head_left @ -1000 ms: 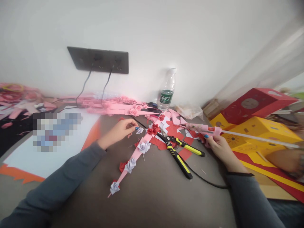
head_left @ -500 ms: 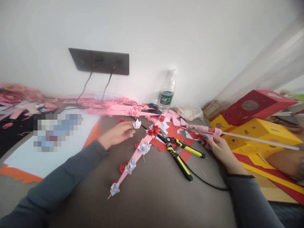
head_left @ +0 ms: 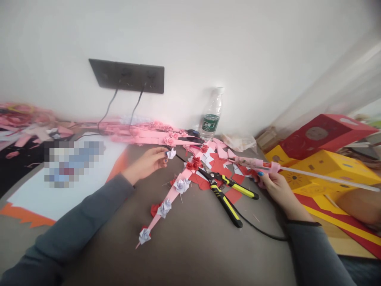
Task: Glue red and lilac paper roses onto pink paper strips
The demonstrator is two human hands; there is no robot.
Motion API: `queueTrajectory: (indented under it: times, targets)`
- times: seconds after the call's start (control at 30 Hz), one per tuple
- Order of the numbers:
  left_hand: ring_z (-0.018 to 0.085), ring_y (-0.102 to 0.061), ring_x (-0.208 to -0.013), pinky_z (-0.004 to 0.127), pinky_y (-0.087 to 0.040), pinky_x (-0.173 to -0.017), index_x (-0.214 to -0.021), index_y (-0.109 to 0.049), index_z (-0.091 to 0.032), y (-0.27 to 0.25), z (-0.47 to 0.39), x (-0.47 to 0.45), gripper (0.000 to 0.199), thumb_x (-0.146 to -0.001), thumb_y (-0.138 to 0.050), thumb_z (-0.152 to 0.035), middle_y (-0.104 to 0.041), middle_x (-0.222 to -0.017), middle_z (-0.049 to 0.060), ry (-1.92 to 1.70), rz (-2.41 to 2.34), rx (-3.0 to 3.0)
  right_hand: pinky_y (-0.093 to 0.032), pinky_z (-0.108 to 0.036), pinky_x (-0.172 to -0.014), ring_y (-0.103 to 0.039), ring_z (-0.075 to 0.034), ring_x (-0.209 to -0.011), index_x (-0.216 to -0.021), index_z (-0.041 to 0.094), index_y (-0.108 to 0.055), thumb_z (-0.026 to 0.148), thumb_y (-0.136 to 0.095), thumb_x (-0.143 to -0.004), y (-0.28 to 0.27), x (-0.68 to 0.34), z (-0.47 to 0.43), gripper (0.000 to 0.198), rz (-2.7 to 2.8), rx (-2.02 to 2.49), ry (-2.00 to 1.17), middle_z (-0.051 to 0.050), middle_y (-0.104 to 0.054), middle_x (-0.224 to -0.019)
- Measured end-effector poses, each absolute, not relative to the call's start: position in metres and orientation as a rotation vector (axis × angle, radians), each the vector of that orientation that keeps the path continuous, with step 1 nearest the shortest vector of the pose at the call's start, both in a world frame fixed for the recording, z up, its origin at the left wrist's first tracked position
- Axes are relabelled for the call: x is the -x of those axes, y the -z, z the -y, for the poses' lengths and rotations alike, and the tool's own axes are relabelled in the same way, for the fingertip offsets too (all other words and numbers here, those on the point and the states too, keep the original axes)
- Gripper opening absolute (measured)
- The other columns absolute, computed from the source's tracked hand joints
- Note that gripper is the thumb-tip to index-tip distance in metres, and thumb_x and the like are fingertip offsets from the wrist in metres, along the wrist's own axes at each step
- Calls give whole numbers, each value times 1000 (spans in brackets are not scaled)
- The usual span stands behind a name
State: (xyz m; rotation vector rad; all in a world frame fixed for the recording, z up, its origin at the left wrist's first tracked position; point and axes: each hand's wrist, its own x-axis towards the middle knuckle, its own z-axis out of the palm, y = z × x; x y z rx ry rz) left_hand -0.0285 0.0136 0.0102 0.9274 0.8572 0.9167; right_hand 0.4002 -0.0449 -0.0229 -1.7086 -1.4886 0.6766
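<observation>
Between the fingertips of my left hand is a small white paper flower. My right hand is closed round the handle of a pink hot glue gun; its nozzle points left and a long clear glue stick sticks out of its back. Between the hands a pink paper strip lies slantwise on the table, bearing white paper roses and red paper roses. Pliers with black and yellow handles lie spread just right of the strip, on red paper scraps.
A water bottle stands by the wall, below and right of a dark socket panel. More flowered pink strips lie along the back. Red and yellow boxes are at right, near another person's arm. White paper lies left.
The white flower in my left fingers has turned a little and sits slightly lower. My right hand keeps its hold on the glue gun. The whole view has shifted slightly.
</observation>
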Motion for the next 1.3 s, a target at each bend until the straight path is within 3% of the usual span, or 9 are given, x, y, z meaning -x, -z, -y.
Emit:
queueTrajectory:
  times: [0.3,0.47,0.77,1.3]
  targets:
    - [8,-59,-60,26,-56,-65,-91,-69,-17,-6,-16,29,11,-80,-71,-18,-64,-76,-1,-900,-966,-1031,-38,-29,-44,-45,-15,-46,-55,21,-61,85,-60,-70,23,-401,45,65,1498,1716,-639,-3,-54,-50]
    - [11,-63,-62,28,-55,-68,-87,-72,-16,-7,-15,35,8,-80,-72,-19,-68,-76,1,-924,-1050,-1163,-39,-29,-46,-47,-15,-47,-54,20,-60,84,-61,-68,20,-399,46,66,1489,1740,-650,-4,-54,-49]
    - [19,-68,-77,29,-49,-71,-83,-77,-22,-10,-9,42,11,-81,-67,-20,-77,-85,4,-918,-1307,-1973,-41,-29,-46,-47,-15,-49,-58,18,-62,87,-62,-65,17,-397,47,70,1463,1748,-696,-5,-56,-54]
    - [20,-63,-88,33,-46,-82,-88,-77,-26,-14,-21,58,17,-93,-61,-23,-70,-100,4,-750,-1186,-2374,-39,-30,-47,-46,-15,-48,-58,18,-61,87,-61,-66,18,-398,47,70,1475,1756,-672,-5,-54,-53]
